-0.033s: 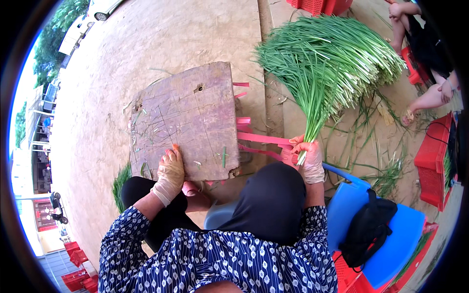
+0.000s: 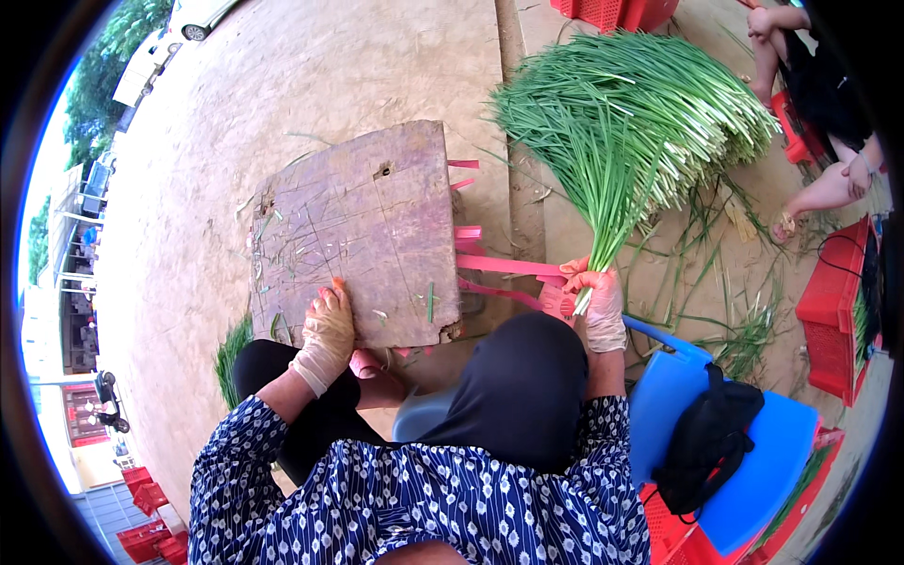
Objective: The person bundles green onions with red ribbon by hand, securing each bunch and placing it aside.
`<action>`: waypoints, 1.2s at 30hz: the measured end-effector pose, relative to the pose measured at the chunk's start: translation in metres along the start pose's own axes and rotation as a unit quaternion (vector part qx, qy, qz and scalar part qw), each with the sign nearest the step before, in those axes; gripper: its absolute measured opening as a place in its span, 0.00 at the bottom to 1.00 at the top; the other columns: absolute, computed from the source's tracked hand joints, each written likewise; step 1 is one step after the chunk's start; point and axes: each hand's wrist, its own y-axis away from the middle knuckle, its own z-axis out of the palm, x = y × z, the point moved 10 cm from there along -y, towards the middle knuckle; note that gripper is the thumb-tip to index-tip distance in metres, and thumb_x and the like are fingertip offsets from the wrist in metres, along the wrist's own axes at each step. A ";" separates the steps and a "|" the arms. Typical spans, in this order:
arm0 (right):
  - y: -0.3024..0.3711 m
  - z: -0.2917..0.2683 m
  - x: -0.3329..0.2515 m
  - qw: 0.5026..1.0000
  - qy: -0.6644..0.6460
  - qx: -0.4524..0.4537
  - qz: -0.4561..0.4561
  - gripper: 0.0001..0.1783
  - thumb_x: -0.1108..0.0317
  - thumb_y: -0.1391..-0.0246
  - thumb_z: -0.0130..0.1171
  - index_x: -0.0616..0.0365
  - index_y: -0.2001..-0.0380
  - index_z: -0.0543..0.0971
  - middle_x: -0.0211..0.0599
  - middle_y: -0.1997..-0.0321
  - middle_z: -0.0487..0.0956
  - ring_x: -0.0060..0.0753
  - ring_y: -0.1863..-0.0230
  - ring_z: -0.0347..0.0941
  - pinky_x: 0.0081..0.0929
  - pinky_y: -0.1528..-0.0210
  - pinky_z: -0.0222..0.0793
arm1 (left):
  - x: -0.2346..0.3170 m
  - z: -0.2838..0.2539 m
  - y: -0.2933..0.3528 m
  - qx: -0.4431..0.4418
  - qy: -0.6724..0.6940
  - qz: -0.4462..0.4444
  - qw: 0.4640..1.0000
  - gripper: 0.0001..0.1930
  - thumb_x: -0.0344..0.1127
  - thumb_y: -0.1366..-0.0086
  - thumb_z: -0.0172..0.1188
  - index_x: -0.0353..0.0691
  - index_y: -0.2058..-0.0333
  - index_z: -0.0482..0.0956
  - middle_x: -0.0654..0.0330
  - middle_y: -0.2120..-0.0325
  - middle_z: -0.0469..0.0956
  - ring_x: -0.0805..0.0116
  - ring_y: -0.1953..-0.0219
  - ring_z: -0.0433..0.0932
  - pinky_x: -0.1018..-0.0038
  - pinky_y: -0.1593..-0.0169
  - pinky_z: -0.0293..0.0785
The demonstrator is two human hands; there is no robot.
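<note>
My right hand [image 2: 599, 299], in a thin clear glove with orange fingertips, grips a bunch of garlic chives [image 2: 610, 221] near its pale stem ends. The green leaves fan out away from me and overlap a big heap of garlic chives [image 2: 650, 104]. My left hand [image 2: 328, 331], gloved the same way, rests on the near edge of a worn wooden board [image 2: 377, 217], its fingers lying forward with nothing in them. Knife scores and green scraps mark the board. Pink strips [image 2: 508, 266] stick out from its right side toward my right hand.
A blue plastic chair [image 2: 772, 452] with a black bag [image 2: 711, 438] stands at my right. Red crates [image 2: 833, 315] stand at the far right and back. Another person's legs [image 2: 829, 188] show at upper right. Loose leaves [image 2: 744, 339] litter the ground.
The leaves of the held bunch spread slightly wider. Both of my hands stay in nearly the same place.
</note>
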 end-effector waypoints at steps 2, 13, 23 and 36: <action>-0.007 -0.011 -0.015 0.999 -0.016 0.023 -0.030 0.11 0.84 0.67 0.51 0.68 0.73 0.73 0.51 0.70 0.78 0.47 0.62 0.80 0.30 0.69 0.78 | 0.002 -0.001 0.000 -0.009 0.008 0.009 1.000 0.35 0.35 0.36 0.53 0.32 0.32 0.54 0.43 0.43 0.68 0.53 0.50 0.75 0.65 0.50 0.75; 0.005 -0.029 -0.082 0.986 0.038 0.111 -0.116 0.13 0.82 0.71 0.51 0.66 0.73 0.72 0.52 0.64 0.79 0.39 0.74 0.75 0.28 0.73 0.72 | -0.001 -0.001 -0.005 -0.013 0.029 0.002 1.000 0.34 0.35 0.34 0.53 0.34 0.32 0.54 0.43 0.41 0.67 0.50 0.49 0.76 0.60 0.51 0.75; -0.012 -0.054 -0.148 0.962 -0.001 0.185 -0.199 0.20 0.83 0.68 0.50 0.68 0.64 0.69 0.53 0.58 0.79 0.33 0.81 0.69 0.23 0.78 0.69 | 0.000 0.010 -0.005 0.047 0.002 -0.027 0.999 0.36 0.37 0.36 0.55 0.34 0.32 0.53 0.47 0.44 0.70 0.53 0.48 0.77 0.62 0.53 0.76; 0.054 -0.039 -0.247 0.960 0.062 0.125 -0.242 0.12 0.79 0.56 0.53 0.69 0.64 0.72 0.37 0.82 0.70 0.31 0.82 0.68 0.29 0.72 0.73 | -0.004 -0.027 -0.006 -0.199 0.076 0.095 0.973 0.42 0.46 0.41 0.66 0.40 0.32 0.58 0.46 0.42 0.72 0.52 0.43 0.76 0.57 0.49 0.76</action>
